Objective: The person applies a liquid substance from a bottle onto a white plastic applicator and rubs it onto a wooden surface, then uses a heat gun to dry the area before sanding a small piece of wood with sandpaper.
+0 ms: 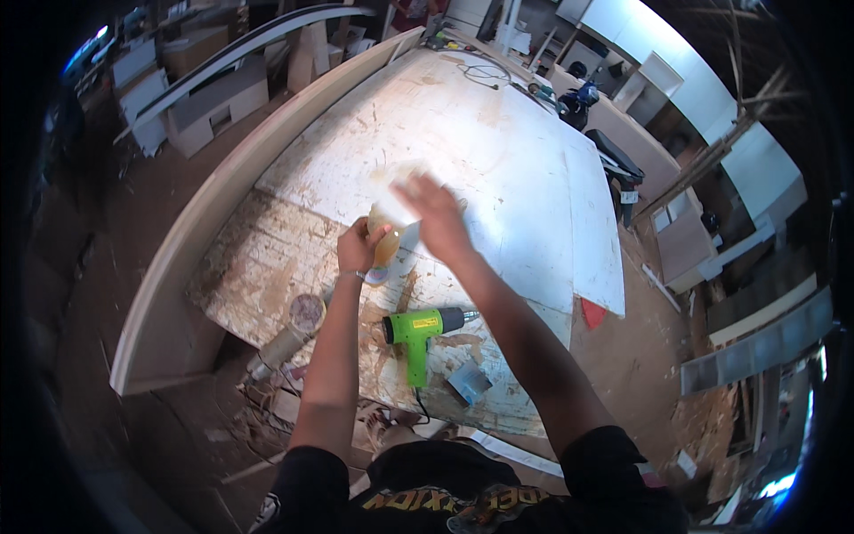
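Observation:
My left hand (354,242) grips a yellowish, translucent curved object (386,245), possibly a bottle, with a pale base resting near the worktable's middle. My right hand (429,209) is raised over it, smeared by motion, beside a pale, blurred shape (396,180); whether it holds that is unclear. A green heat gun (411,338) lies on its side below both hands, between my forearms, with a small grey-blue flat piece (470,381) at its lower right.
The worktable (534,222) has a long wooden board (178,258) along its left side and a cylindrical tool (285,343) at its lower-left corner. Cables and tools (485,73) lie at the far end. A motorbike (609,156) stands right; cabinet pieces (213,116) stand left. A person (411,12) is at the back.

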